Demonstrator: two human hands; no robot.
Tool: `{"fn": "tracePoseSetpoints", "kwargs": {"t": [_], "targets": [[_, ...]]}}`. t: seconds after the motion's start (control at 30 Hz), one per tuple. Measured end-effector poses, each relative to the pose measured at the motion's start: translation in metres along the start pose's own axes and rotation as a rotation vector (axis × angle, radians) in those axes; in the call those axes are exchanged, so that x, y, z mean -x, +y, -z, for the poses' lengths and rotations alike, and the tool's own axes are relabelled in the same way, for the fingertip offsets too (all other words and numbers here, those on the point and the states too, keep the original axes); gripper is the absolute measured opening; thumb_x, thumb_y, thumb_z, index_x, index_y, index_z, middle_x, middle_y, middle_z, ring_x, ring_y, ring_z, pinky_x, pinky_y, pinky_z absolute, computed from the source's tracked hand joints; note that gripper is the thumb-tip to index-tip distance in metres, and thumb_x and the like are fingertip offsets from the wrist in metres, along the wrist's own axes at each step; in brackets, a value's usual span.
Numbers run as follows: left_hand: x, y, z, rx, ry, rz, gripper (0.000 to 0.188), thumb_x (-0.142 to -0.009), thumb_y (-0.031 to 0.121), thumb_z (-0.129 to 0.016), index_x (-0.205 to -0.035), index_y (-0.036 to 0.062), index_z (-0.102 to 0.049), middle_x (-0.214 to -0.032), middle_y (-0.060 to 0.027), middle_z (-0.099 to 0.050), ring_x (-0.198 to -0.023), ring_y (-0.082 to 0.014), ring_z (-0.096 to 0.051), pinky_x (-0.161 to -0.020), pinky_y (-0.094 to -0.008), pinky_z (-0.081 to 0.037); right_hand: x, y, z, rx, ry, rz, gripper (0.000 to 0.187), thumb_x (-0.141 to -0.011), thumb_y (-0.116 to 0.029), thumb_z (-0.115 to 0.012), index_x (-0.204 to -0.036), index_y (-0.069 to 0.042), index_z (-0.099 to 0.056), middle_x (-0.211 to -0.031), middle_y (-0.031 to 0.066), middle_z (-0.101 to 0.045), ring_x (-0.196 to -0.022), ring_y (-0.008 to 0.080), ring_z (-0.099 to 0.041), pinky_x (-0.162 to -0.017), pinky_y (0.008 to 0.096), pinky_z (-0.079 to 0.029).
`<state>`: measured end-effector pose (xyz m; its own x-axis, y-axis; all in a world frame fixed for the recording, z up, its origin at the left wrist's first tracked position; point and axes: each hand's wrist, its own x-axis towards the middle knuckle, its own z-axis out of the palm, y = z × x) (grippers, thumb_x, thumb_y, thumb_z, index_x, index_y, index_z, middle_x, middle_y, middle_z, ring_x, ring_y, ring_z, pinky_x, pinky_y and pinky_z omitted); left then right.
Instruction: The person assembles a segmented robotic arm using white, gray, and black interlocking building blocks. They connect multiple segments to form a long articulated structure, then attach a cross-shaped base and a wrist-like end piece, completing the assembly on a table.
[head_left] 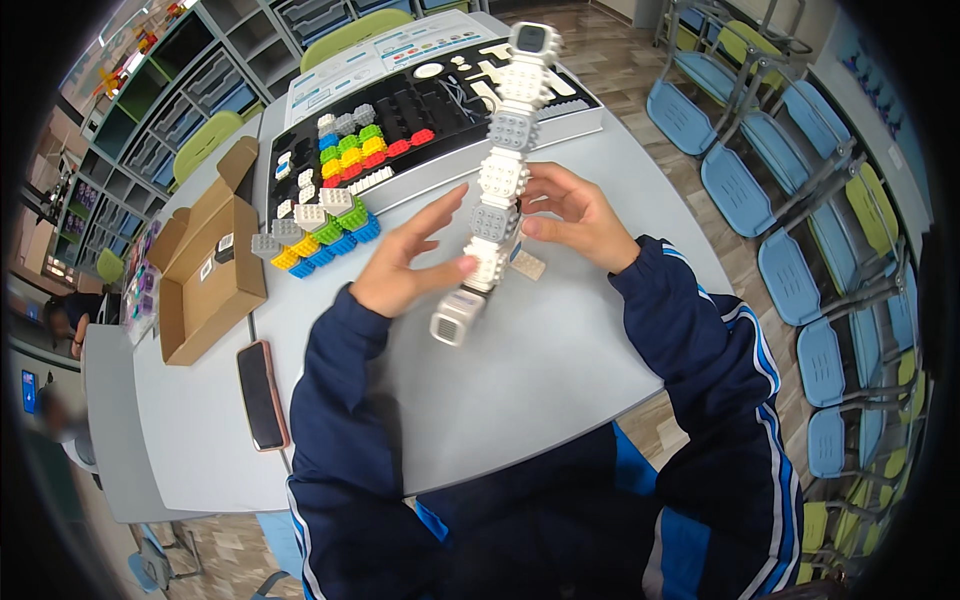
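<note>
A long chain of white and grey studded building blocks (pixel 503 177) slants across the middle, with a grey-faced white module (pixel 533 42) at its far end and another white module (pixel 460 316) at its near end. My right hand (pixel 585 215) grips its right side, thumb on a grey block and fingers partly behind. On the other side my left hand (pixel 405 260) is open, fingers stretched out, its thumb tip against a white block low on the chain. A small beige plate (pixel 527 263) lies just behind the chain. Whether the chain touches the table cannot be made out.
A black-lined parts tray (pixel 435 160) with coloured blocks spans the far table. Stacked coloured blocks (pixel 320 235) stand at its near left corner. Further left are an open cardboard box (pixel 215 290) and a phone (pixel 262 395). Blue chairs (pixel 740 190) stand at right.
</note>
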<state>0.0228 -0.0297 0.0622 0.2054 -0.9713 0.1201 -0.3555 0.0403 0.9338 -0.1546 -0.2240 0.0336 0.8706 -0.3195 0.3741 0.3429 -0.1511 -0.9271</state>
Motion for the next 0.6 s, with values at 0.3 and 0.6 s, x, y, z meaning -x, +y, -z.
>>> {"fn": "tracePoseSetpoints", "kwargs": {"t": [0.3, 0.6], "targets": [[0.019, 0.030, 0.041, -0.028, 0.048, 0.097, 0.048, -0.100, 0.034, -0.054, -0.139, 0.0063, -0.051, -0.134, -0.0103, -0.058, -0.121, -0.0224, -0.057, -0.100, -0.0341, -0.043, 0.001, 0.004, -0.003, 0.031, 0.022, 0.031, 0.032, -0.085, -0.018, -0.076, -0.113, -0.003, -0.067, -0.101, -0.0001, -0.061, -0.087, 0.0103, -0.053, -0.083, 0.0281, -0.046], [0.023, 0.052, 0.013, -0.546, 0.097, -0.093, 0.067, -0.074, 0.027, -0.084, -0.132, 0.0063, -0.057, -0.133, -0.0170, -0.057, -0.123, -0.0306, -0.054, -0.103, -0.0410, -0.041, 0.007, 0.002, -0.002, 0.368, 0.111, 0.161, 0.038, -0.077, -0.020, -0.084, -0.108, -0.003, -0.070, -0.101, 0.0036, -0.064, -0.087, 0.0130, -0.057, -0.081, 0.0279, -0.047]]}}
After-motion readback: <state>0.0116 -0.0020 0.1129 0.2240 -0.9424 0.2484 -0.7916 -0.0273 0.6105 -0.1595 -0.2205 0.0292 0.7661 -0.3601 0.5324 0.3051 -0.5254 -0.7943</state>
